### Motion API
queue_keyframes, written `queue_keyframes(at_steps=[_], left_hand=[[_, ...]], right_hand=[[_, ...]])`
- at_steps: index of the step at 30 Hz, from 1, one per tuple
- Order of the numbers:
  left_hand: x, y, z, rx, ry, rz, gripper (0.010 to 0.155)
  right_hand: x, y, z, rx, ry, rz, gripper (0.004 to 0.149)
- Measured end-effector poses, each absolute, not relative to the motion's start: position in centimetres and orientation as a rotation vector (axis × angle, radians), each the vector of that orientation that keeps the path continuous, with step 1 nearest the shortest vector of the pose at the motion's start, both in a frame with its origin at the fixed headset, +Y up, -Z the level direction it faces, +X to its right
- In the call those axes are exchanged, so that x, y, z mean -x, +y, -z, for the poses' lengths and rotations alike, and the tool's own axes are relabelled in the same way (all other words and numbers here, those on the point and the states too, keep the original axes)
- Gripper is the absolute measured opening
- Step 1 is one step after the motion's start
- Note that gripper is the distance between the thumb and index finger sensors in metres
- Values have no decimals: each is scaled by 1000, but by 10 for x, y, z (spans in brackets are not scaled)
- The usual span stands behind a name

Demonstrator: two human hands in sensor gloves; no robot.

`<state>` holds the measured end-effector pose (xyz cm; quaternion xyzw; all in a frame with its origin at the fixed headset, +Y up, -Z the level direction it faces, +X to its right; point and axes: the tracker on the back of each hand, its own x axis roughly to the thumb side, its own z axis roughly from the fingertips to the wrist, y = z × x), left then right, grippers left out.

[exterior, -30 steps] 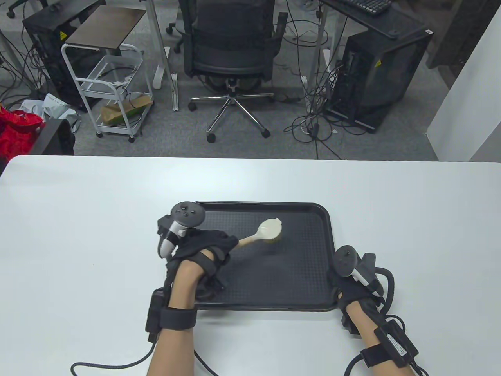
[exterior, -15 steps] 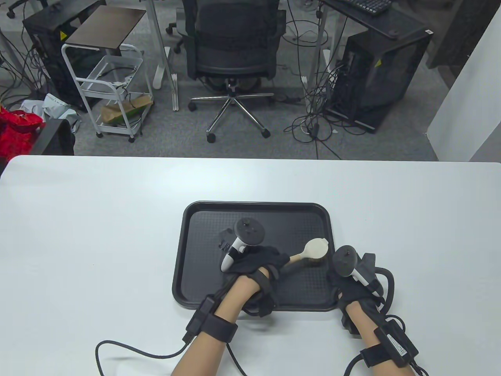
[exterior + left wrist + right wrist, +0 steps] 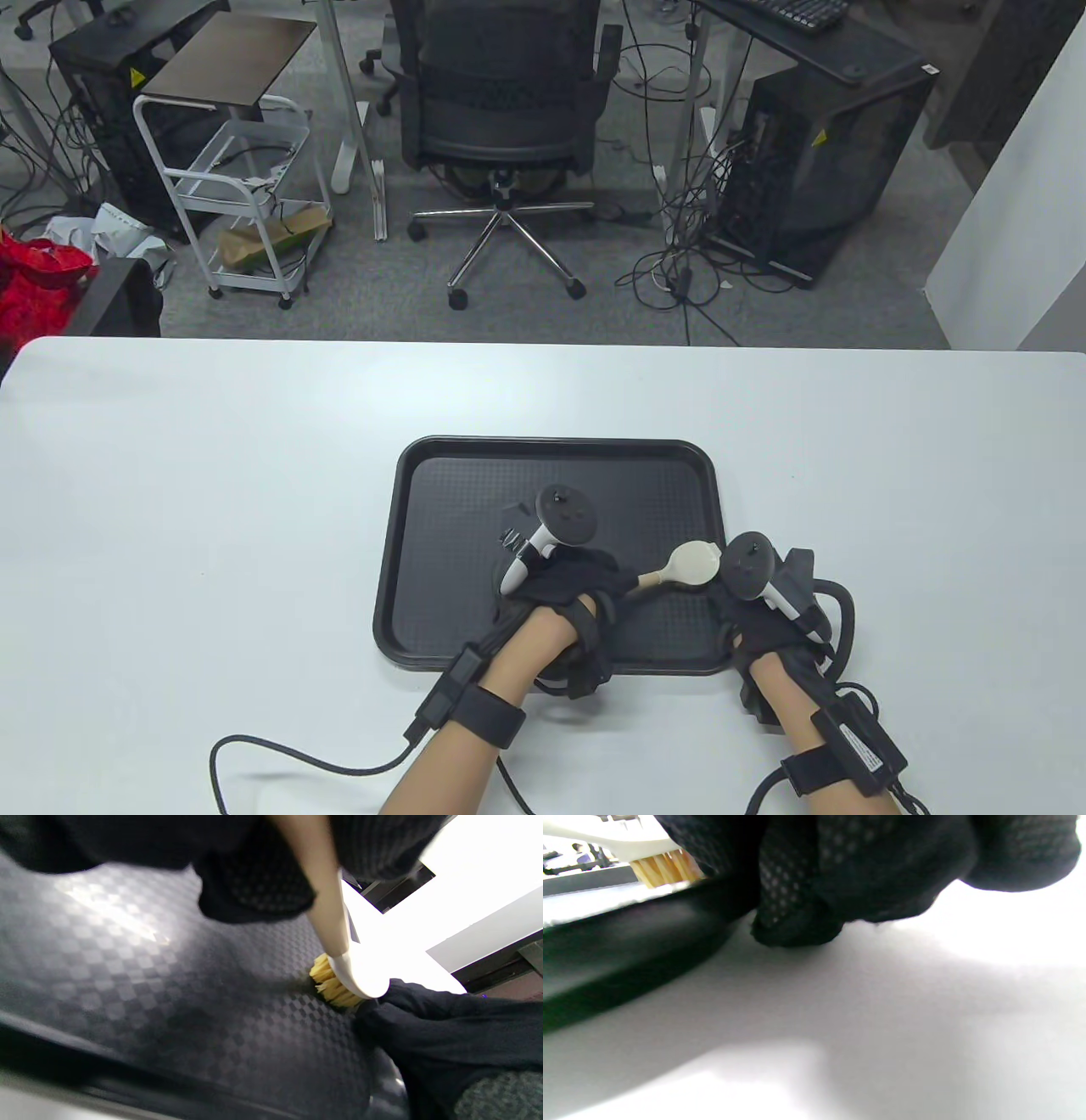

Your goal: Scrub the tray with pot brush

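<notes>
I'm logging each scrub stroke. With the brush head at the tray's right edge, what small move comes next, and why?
Probably sweep the pot brush back leftward: its bristles rest on the tray floor beside the right hand, while the left hand holds the handle.

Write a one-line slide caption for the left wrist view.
Left hand grips the pot brush, its yellow bristles on the black tray beside the right hand.

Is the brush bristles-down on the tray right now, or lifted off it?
Down. In the left wrist view the brush has its yellow bristles pressed against the tray floor, handle angled up into the left hand.
</notes>
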<state>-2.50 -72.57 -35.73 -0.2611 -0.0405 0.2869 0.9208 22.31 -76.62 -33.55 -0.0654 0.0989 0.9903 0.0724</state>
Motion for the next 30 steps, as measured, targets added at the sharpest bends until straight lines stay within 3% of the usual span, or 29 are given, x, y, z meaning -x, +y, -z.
queue_keyframes(at_steps=[14, 30], left_hand=[[69, -710, 366, 633, -11, -486, 57], [172, -700, 373, 727, 123, -488, 59]], right_hand=[[-223, -766, 336, 196, 297, -2975, 58], [-223, -766, 335, 197, 298, -2974, 58]])
